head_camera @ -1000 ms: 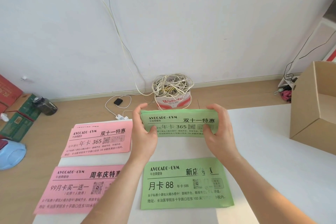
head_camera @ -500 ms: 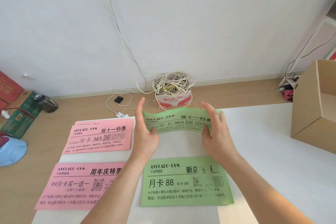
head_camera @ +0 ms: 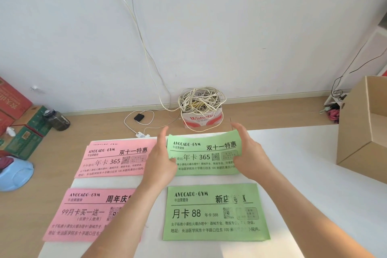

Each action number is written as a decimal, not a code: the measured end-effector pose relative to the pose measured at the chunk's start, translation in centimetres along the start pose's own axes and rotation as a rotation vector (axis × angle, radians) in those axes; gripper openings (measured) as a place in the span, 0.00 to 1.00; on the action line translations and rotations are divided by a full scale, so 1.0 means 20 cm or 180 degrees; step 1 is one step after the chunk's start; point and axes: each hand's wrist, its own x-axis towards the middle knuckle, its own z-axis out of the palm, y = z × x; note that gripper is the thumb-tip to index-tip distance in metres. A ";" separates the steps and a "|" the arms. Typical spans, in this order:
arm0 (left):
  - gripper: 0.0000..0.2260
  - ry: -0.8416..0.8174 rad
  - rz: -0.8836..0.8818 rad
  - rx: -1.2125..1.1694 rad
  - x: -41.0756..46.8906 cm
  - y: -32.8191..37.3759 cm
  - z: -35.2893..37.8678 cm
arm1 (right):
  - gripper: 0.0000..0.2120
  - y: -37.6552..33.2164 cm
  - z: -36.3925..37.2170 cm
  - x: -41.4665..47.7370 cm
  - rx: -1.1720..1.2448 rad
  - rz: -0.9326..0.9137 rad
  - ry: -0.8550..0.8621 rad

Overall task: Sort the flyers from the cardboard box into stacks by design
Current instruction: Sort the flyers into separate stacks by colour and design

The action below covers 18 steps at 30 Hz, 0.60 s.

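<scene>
Green rectangular paper flyer (head_camera: 204, 157) lies mid far edge of white table (head_camera: 293, 163). Left hand (head_camera: 161, 161) and right hand (head_camera: 249, 157) flank its short edges, fingers (head_camera: 162, 142) nearly straight, touching, not gripping.

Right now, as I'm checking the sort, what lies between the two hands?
The green 365 flyer; the left hand and right hand touch its side edges. Seen in the head view.

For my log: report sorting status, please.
Left hand, right hand open at green 365 flyer edges. Flyer on table. Left forearm covers near pink flyer.
</scene>
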 end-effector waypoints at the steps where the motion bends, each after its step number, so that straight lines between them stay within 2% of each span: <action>1: 0.38 -0.0022 0.0045 0.0179 0.00 -0.01 0.00 | 0.42 -0.01 0.00 0.01 -0.0102 0.0099 -0.0067; 5: 0.36 -0.0021 0.0541 0.0952 0.00 -0.02 -0.02 | 0.37 -0.04 0.01 0.02 -0.0503 0.0239 -0.0056; 8: 0.35 -0.0894 0.0937 0.1104 0.04 0.01 -0.03 | 0.35 -0.05 0.02 0.01 -0.0655 0.0320 -0.0029; 10: 0.39 -0.1474 0.1037 0.1426 0.06 0.03 -0.03 | 0.34 -0.06 0.01 0.01 -0.0738 0.0339 0.0008; 11: 0.41 -0.1606 0.1085 0.1553 0.08 0.04 -0.03 | 0.34 -0.06 0.01 0.01 -0.0761 0.0348 0.0021; 18: 0.40 -0.1608 0.1317 0.1668 0.15 0.05 -0.03 | 0.30 -0.05 -0.01 -0.01 -0.1126 0.0482 0.0077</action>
